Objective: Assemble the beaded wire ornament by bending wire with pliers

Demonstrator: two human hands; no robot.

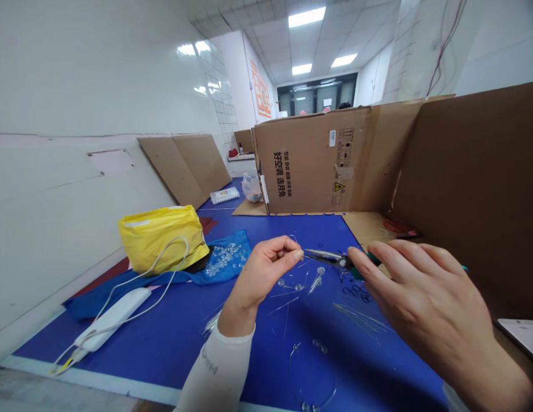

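Observation:
My right hand (425,286) is closed around the green handles of long-nosed pliers (328,256). The pliers' jaws point left, and their tips meet the fingertips of my left hand (270,263). Thumb and forefinger of that hand are pinched on a thin wire (293,237), which curves up behind them; most of it is hidden. Below the pliers lie clear beads (298,287) with thin pins through some of them. Small dark rings (358,293) and a bundle of straight wires (360,319) are under my right hand. Nearer me is a curved wire with clear beads (304,407).
To the left, many clear beads (225,258) rest on a blue cloth beside a yellow bag (163,237). A white power strip (114,317) with a cable lies in front. Cardboard (313,166) walls the back and right. A phone (521,335) is at far right.

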